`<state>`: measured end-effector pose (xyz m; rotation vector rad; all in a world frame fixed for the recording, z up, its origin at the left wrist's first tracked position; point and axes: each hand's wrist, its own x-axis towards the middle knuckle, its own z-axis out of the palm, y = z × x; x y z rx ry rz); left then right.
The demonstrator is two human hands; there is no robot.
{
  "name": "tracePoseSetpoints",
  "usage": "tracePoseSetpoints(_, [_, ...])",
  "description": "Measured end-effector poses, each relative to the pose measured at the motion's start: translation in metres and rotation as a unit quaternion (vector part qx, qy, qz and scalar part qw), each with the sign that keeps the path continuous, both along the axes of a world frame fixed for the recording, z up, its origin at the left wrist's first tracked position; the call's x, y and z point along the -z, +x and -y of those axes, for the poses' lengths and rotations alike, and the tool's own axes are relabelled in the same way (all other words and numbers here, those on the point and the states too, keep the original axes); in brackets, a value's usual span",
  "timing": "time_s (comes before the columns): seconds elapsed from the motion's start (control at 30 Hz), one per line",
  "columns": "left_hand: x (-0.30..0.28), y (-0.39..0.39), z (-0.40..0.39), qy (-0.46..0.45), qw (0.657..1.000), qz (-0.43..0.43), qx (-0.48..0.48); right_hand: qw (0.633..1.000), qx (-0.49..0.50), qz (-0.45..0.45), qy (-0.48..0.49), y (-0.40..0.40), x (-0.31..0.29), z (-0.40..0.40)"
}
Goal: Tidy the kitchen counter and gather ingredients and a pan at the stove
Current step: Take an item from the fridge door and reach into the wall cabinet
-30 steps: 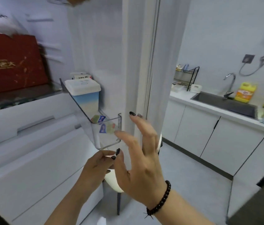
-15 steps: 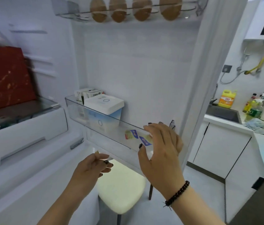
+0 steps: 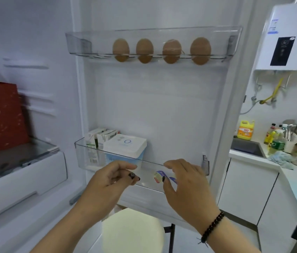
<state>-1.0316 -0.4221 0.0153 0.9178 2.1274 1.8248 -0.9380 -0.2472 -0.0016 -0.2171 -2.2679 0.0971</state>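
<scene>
Four brown eggs [image 3: 161, 50] up in my fridge door's top shelf [image 3: 82, 45], other food in the lower shelf [image 3: 82, 152].

The eggs stand upright in a row along the clear plastic top shelf, each seated in its own hole, well apart from one another, filling the middle and right of the rack; the holes to the left sit bare. Down in the clear lower shelf I see two small white cartons [image 3: 98, 138] at the left end, upright and touching, just beside a white-lidded tub [image 3: 125, 146] with pale blue sides. Further right in that same shelf lie a few small, colourful sachets [image 3: 158, 177], too blurred for me to read.
</scene>
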Motion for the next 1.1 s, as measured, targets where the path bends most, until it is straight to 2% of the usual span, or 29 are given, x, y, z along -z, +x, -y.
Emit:
tracePoseSetpoints(0.23, [-0.050,-0.004,-0.045,-0.008,0.997,-0.082,0.000,0.985,-0.051,0.166,-0.017,0.003,-0.041,-0.032])
tracePoseSetpoints(0.47, [-0.075,-0.006,-0.072,0.012,0.992,-0.122,-0.016,0.967,-0.073,0.242,-0.035,-0.003,-0.054,-0.058])
tracePoseSetpoints(0.8, [-0.050,0.007,-0.108,0.017,0.997,-0.078,0.017,0.977,-0.066,0.177,-0.103,0.019,-0.040,-0.068])
tracePoseSetpoints(1.1, [-0.028,0.014,-0.101,0.005,0.997,-0.074,0.017,0.985,-0.085,0.107,-0.104,0.034,-0.025,-0.055])
